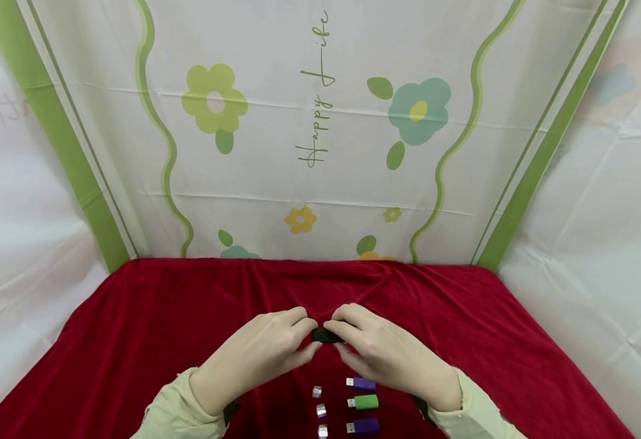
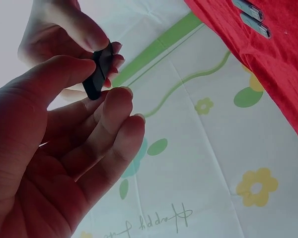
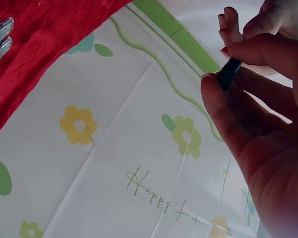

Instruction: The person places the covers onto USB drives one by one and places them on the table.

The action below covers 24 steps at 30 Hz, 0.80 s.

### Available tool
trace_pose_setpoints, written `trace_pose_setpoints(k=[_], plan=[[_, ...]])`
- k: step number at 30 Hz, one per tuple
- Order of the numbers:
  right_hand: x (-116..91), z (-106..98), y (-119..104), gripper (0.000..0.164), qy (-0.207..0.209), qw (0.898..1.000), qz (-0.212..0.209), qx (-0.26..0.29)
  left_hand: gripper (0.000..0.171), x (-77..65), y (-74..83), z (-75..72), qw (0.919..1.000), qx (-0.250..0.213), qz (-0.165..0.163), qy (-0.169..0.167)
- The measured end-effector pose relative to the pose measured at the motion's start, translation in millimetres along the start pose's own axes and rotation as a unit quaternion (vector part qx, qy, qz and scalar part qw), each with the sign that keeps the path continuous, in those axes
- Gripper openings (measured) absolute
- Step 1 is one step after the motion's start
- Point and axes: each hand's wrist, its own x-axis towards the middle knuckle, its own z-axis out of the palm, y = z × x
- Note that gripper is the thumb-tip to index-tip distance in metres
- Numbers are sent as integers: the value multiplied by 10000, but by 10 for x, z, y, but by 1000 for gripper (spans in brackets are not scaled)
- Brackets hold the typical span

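Note:
Between both hands is a small black USB stick (image 1: 325,335), its plug end not visible. In the left wrist view a slanting seam crosses the black body. My left hand (image 1: 260,350) pinches one end between thumb and fingers. The other end is pinched by my right hand (image 1: 389,350), whose fingertips come close to the left ones. Below the hands, a purple USB stick (image 1: 361,383), a green USB stick (image 1: 364,402) and another purple USB stick (image 1: 364,425) lie with metal plugs bare. Left of them sit small clear caps (image 1: 321,410) in a column.
A red velvet cloth (image 1: 189,305) covers the table. Behind it hangs a white curtain (image 1: 276,171) with printed flowers, and white fabric walls stand at both sides. Two grey sticks with shiny ends (image 2: 256,25) lie on the cloth in the wrist views.

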Motion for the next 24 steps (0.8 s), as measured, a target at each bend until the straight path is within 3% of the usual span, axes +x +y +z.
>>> trace_pose_setpoints(k=[24], plan=[[-10, 19, 11, 23, 19, 9997, 169, 180, 16, 4, 10, 14, 9999, -67, -29, -93]])
